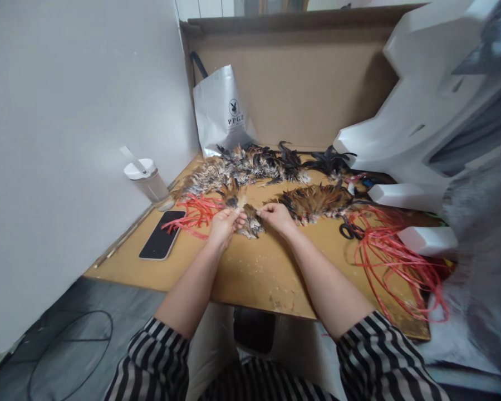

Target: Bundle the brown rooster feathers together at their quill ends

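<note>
Above the middle of the table, my left hand (226, 227) is closed in a pinch, with a pale wispy feather (242, 196) at its fingertips. My right hand (278, 217) also pinches, its fingertips at the edge of a small brown feather tuft; what exactly it holds is too small to make out. Between and just under both hands lies a small pile of feathers (253, 225). A brown feather bunch (317, 201) lies right of my right hand. Behind stretches a long heap of mottled feathers (242, 165). Red plastic strips (198, 211) lie left of my left hand.
A phone (162, 235) and a lidded cup (150, 184) stand at the left. A silver bag (221, 114) leans at the back. Black-handled scissors (350, 229) and tangled red strips (401, 262) lie right, beside white foam pieces (428, 240). Cardboard (300, 83) walls the back.
</note>
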The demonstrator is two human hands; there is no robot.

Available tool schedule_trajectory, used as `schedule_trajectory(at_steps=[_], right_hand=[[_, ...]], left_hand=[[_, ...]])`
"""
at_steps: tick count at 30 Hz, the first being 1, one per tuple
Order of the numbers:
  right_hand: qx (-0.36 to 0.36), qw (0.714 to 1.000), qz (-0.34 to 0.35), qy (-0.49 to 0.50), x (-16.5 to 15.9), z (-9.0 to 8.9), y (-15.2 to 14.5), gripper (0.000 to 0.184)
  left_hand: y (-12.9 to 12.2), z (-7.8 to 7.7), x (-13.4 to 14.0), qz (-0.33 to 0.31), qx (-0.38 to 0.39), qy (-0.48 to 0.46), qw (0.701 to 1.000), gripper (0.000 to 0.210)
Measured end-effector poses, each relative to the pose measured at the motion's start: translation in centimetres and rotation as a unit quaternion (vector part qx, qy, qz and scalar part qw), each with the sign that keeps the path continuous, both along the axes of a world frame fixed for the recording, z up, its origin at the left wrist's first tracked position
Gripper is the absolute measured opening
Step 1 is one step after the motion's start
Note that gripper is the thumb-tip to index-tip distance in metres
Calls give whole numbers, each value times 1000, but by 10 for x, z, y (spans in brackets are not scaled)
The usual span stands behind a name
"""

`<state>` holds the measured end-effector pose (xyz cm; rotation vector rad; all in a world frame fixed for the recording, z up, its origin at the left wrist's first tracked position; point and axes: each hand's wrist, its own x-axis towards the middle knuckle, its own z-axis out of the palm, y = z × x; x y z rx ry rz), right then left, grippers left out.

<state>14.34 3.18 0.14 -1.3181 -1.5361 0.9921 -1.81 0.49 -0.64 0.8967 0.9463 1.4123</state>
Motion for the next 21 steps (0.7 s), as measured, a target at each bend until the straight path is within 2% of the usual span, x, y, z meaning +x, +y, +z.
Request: schedule_trajectory(at_steps=[5, 9, 11, 17, 21], right_hand=[[25, 978, 29, -204, -7, 4, -12, 32], [2, 953, 21, -302, -11, 9, -19, 18], [-3, 953, 35, -301, -10, 9, -17, 13], [-76, 972, 78, -207, 1, 1, -4, 17], [-64, 976, 62, -198, 3, -1, -3, 21]], left_hand=[[0, 0, 0, -1, -5, -9, 1000, 28], [-1, 1, 1, -3, -10, -10, 1000, 28], [-1, 2, 1, -6, -10, -10, 1000, 27], [-2, 2, 1, -8, -13, -11, 1000, 26], [-1, 1, 1, -11, -14, -16, 1000, 26]])
